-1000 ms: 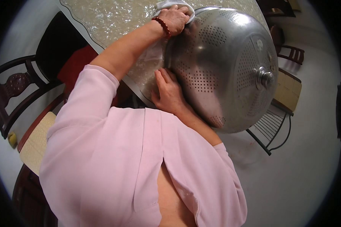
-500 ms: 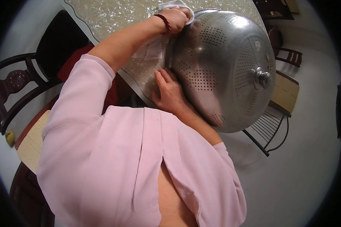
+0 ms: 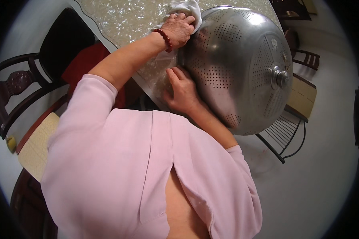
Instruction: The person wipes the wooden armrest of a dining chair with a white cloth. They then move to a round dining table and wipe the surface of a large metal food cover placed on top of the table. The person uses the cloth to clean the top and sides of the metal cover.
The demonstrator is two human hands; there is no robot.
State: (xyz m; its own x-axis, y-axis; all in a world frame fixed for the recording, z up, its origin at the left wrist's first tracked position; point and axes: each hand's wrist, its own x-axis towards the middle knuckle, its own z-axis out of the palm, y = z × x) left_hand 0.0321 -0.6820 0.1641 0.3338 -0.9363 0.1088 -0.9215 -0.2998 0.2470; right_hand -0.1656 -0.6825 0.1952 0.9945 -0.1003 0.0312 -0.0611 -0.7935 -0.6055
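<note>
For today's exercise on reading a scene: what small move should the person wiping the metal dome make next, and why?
Probably slide the white cloth under the left hand a little further along the perforated metal dome, since the cloth sits only at its upper edge while the right hand steadies its side.

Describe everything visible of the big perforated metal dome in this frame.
The perforated metal dome cover is dull silver with bands of small holes and a round knob at its top. It is tipped on its side at the table edge. The left hand presses a white cloth to its rim; the right hand steadies it.
</note>
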